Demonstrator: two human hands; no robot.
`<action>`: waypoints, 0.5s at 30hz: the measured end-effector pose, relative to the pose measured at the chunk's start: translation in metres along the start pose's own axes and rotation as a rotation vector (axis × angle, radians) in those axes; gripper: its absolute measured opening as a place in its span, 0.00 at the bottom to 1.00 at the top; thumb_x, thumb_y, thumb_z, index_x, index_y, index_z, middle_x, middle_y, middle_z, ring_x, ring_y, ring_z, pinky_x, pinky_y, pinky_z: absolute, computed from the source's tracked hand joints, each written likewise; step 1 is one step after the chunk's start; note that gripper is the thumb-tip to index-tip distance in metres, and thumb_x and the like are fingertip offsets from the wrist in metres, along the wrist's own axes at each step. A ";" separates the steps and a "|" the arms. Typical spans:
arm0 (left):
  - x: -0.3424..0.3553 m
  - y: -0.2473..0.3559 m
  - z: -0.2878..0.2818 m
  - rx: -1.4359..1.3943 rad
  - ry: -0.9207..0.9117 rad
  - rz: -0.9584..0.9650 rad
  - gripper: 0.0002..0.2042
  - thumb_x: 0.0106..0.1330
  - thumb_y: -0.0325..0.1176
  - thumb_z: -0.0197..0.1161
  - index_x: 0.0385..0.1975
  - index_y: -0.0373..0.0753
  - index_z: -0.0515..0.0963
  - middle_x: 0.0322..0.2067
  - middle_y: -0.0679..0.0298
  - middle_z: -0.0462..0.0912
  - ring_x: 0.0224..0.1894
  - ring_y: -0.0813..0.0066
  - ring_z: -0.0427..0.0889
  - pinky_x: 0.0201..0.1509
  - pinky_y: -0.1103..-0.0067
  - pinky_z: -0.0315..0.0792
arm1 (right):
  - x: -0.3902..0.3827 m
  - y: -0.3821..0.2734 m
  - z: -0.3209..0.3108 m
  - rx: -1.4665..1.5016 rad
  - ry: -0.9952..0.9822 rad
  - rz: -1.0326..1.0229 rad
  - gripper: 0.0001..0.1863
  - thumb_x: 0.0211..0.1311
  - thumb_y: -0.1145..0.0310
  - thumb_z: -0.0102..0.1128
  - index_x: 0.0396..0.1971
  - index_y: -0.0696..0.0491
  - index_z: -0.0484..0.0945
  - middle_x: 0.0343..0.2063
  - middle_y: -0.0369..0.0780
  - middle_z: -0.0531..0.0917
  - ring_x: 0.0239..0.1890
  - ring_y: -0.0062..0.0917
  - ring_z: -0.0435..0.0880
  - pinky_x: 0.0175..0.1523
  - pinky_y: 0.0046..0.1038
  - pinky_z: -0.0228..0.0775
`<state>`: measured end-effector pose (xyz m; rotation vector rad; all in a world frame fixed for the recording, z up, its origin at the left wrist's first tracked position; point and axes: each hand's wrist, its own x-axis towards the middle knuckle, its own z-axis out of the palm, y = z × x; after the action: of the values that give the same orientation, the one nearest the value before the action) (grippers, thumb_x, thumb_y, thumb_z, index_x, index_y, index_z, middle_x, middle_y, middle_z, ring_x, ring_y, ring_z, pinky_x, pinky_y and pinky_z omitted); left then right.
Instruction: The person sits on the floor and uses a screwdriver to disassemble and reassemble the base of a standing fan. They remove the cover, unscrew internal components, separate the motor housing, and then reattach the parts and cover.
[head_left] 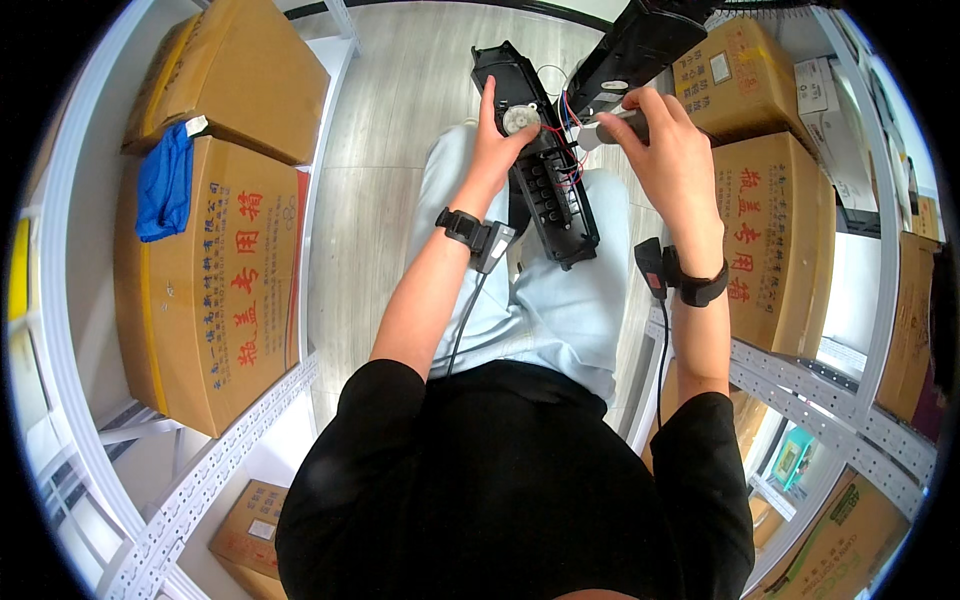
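A long black plastic panel (560,225) with a row of dark round fittings rests across the person's knees in light trousers. My left hand (495,140) grips its upper part beside a pale round component (521,119). My right hand (665,160) is closed on a small grey tool (605,130), whose exact kind I cannot make out, held at the red and blue wires (568,110) to the right of that component. A larger black housing (640,45) stands at the top, just beyond my right hand, with the wires running between it and the panel.
Metal shelving (340,60) flanks both sides, holding cardboard boxes (205,300) (770,250). A blue cloth (165,185) hangs on a left box. A white carton (835,130) lies on the right shelf. A pale plank floor (380,120) shows around the knees.
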<state>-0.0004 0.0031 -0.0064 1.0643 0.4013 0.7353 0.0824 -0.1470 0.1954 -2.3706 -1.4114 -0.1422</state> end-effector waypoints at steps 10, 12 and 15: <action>0.001 -0.002 -0.001 -0.014 -0.005 -0.009 0.49 0.54 0.18 0.68 0.75 0.47 0.45 0.65 0.56 0.62 0.62 0.69 0.69 0.64 0.75 0.67 | 0.001 0.006 -0.001 0.137 -0.053 -0.048 0.21 0.54 0.71 0.68 0.48 0.51 0.73 0.46 0.43 0.78 0.40 0.39 0.84 0.43 0.35 0.77; 0.000 -0.001 -0.001 -0.022 -0.009 -0.006 0.49 0.54 0.18 0.68 0.75 0.47 0.45 0.66 0.56 0.62 0.62 0.69 0.69 0.64 0.75 0.66 | 0.001 0.008 -0.001 0.149 -0.053 -0.112 0.22 0.53 0.70 0.69 0.49 0.51 0.73 0.47 0.43 0.78 0.40 0.40 0.83 0.44 0.34 0.77; 0.000 0.000 0.001 -0.019 -0.005 0.005 0.49 0.54 0.18 0.68 0.74 0.47 0.45 0.66 0.55 0.62 0.63 0.68 0.68 0.65 0.75 0.66 | 0.000 0.003 -0.005 0.278 -0.014 -0.198 0.22 0.53 0.67 0.70 0.48 0.50 0.73 0.45 0.45 0.79 0.39 0.43 0.83 0.43 0.36 0.77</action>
<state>0.0000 0.0026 -0.0057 1.0497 0.3865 0.7393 0.0856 -0.1501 0.1993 -2.0119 -1.5597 0.0187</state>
